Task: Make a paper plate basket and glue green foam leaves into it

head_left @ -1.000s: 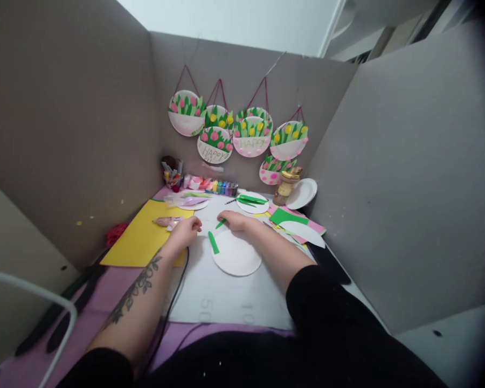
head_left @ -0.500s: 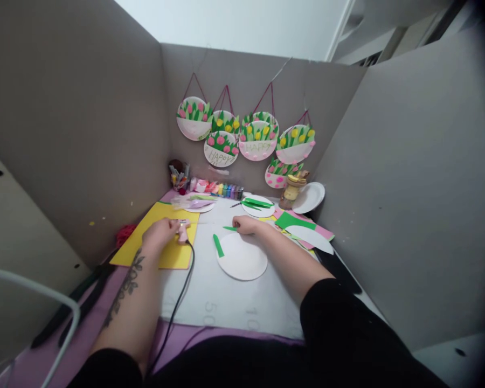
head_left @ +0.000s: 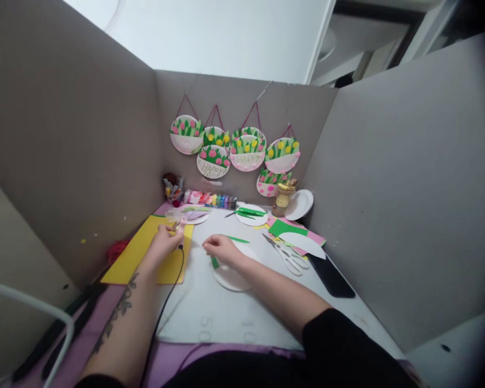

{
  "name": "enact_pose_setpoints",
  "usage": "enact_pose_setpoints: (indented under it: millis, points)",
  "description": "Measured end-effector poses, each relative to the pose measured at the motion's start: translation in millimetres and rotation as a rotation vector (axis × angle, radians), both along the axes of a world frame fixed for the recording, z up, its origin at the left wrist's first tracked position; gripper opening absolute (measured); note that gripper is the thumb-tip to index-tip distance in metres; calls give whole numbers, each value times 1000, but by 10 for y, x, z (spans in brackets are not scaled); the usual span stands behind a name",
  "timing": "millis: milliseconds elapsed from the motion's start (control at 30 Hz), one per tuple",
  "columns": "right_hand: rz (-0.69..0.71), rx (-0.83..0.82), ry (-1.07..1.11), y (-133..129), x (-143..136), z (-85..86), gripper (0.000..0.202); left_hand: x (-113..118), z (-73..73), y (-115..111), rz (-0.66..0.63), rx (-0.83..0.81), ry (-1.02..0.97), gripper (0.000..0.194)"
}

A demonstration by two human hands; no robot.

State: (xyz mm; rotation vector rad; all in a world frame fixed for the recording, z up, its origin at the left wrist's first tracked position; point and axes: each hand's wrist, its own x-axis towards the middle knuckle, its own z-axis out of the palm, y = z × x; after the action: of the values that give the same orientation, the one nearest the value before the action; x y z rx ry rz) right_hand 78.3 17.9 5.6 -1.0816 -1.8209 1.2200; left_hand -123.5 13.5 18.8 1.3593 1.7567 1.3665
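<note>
My left hand (head_left: pixel 166 243) is closed around a pink glue gun (head_left: pixel 180 227) above the yellow sheet (head_left: pixel 145 253); a black cord runs from the gun toward me. My right hand (head_left: pixel 222 249) hovers over the left part of a white paper plate (head_left: pixel 236 280), its fingertips pinched together. Whatever lies between those fingertips is too small to make out. One green paper strip (head_left: pixel 214 262) shows at the plate's left edge, partly covered by the hand. Another green strip (head_left: pixel 239 240) lies along the plate's far edge.
White scissors (head_left: pixel 293 261) and a black phone (head_left: pixel 331 275) lie to the right. Behind are a plate with green strips (head_left: pixel 251 220), paint bottles (head_left: pixel 222 201) and a pen holder (head_left: pixel 173 188). Decorated plates (head_left: pixel 248 152) hang on the grey back panel.
My right hand has moved left and nearer, away from the far green strip, which now shows more fully. My left hand has closed further around the glue gun. Scissors have come into view.
</note>
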Motion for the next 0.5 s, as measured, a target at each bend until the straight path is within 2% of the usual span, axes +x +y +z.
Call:
enact_pose_setpoints:
  millis: [67, 167, 233, 333, 367, 400, 500]
  points:
    - [46, -234, 326, -182, -126, 13, 18, 176, 72, -56, -85, 50, 51, 36]
    - [82, -401, 718, -349, -220, 53, 30, 530, 152, -190, -180, 93, 306, 30]
    - [-1, -455, 873, -392, -182, 59, 33, 744, 177, -297, -261, 90, 452, 26]
    - [-215, -475, 970, -400, 43, 1, 29, 923, 173, -370, -507, 129, 444, 16]
    - [-279, -472, 987, -398, 153, -30, 28, 940, 162, -344, -550, 144, 438, 15]
    - [-332, -468, 1002, -397, 270, -61, 28, 942, 145, -288, -550, 153, 448, 14]
    - [-460, -426, 1024, -401, 597, -135, 29, 914, 63, 43, -409, 97, 596, 16]
